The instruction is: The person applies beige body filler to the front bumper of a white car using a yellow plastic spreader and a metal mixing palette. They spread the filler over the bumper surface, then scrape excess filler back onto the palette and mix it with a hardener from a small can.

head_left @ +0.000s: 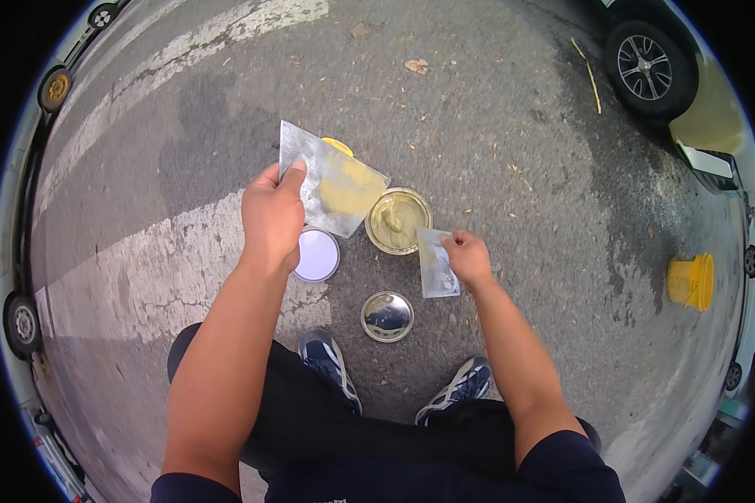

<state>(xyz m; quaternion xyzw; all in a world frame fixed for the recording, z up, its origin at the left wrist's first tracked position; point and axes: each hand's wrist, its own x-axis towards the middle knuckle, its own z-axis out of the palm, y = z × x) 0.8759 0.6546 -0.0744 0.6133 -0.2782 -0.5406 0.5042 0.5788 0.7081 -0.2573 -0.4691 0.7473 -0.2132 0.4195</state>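
My left hand [273, 214] grips a flat grey plate [309, 180] by its left edge, thumb on top. Yellowish putty [354, 186] is smeared over the plate's right half. A flat rectangular scraper [439, 275] is pinched in my right hand [470, 254], with a little putty along its left side. Between the two hands stands an open round tin [377, 245] of the same putty. The scraper's upper left corner overlaps or adjoins the tin's right rim; I cannot tell if they touch. The plate's right corner lies close above the tin.
A round white lid or tub [317, 255] lies below the plate, and a shiny metal lid [387, 317] near my feet. Something yellow [338, 147] shows behind the plate. A yellow bucket [688, 282] stands far right. A car wheel [646, 69] is at upper right.
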